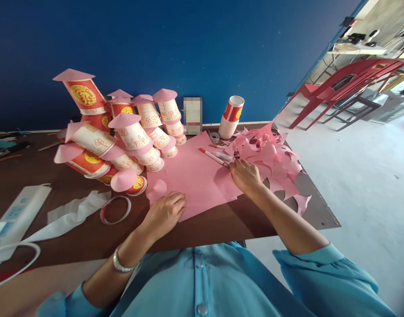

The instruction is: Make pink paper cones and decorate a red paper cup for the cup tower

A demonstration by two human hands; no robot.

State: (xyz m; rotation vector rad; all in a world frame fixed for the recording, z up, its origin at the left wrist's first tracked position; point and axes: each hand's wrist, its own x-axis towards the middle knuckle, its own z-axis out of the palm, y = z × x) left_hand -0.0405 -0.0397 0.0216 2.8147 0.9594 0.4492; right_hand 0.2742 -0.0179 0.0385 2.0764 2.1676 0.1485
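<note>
Perhaps the main risk is the paper-cup towers [132, 136], crowded toward the surface's back edge, left of centre: a tug on the pink paper sheet [195, 171] beside their bases could topple one. Sweeping sideways might push pink offcuts [274, 154] over the right edge, and a knock could roll the red-and-white pen [210, 155]. The sheet lies mid-surface, its nearest corner just short of the front edge. Over its left part, the left hand [167, 211] rests with fingers loosely together, gripping nothing visible. The right hand's [244, 176] fingers bunch at the pen's lower end, above the sheet's right part; whether they pinch anything, I cannot tell.
</note>
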